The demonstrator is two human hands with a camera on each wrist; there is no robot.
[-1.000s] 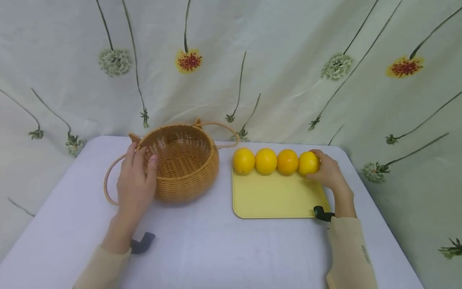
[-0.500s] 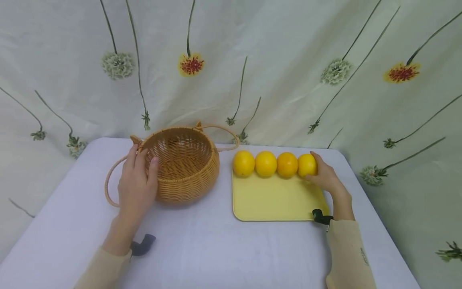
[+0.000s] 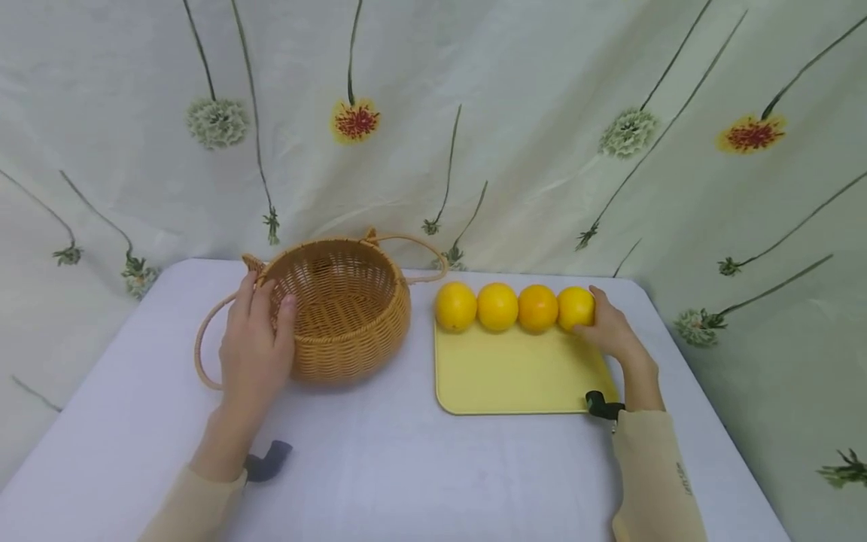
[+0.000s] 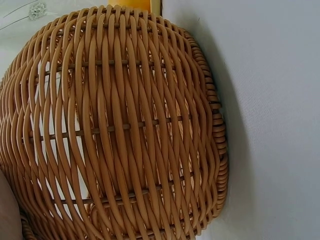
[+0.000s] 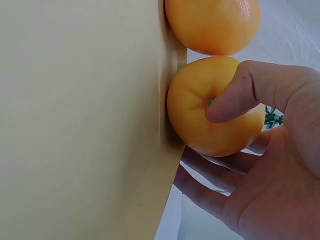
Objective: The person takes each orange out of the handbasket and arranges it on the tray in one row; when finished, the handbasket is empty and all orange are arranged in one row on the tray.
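Note:
A round wicker basket [image 3: 352,354] with two loop handles stands on the left of the table, its open top tipped toward me. My left hand [image 3: 256,350] holds its left rim; in the left wrist view the woven side of the basket [image 4: 120,125] hides most of that hand. To the right, several oranges line the far edge of a yellow tray [image 3: 515,376]. My right hand [image 3: 612,327] grips the rightmost orange [image 3: 576,307]. The right wrist view shows the thumb [image 5: 232,102] pressed beside its stem, the other fingers behind it. That orange still touches the tray.
Next to the held fruit sits another orange [image 3: 538,307], then two more oranges farther left. A white cloth covers the table [image 3: 433,474]. Close behind its far edge hangs a pale curtain [image 3: 528,135] with printed flowers. The right basket handle [image 3: 423,245] reaches toward the tray.

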